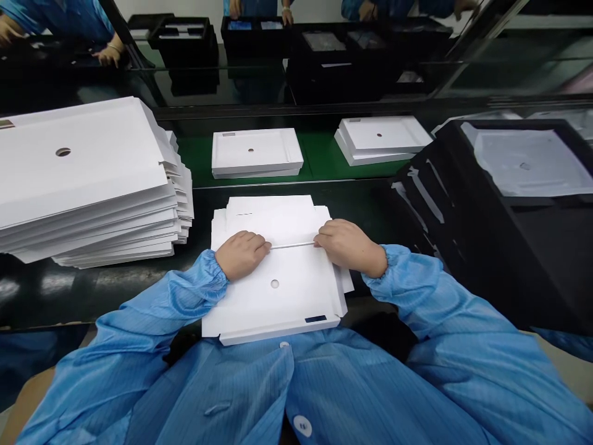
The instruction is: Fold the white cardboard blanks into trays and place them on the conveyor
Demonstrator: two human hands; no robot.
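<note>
In front of me lies a white cardboard box blank [296,296], partly folded, with a small round hole and a dark slot near its front edge. A raised crease runs across its middle. My left hand [243,254] pinches this crease on the left, fingers closed. At the crease's right end my right hand [351,247] is closed on it too, fingertips pressed together. The far panel of the blank stands beyond both hands. Its near edge reaches my blue smock.
A tall stack of white box blanks [78,179] stands at the left. Folded white boxes [257,150] and more stacked boxes [384,135] rest on a green belt [319,154]. Black trays [523,247] are piled at the right. Co-workers' hands [109,54] show behind the glass.
</note>
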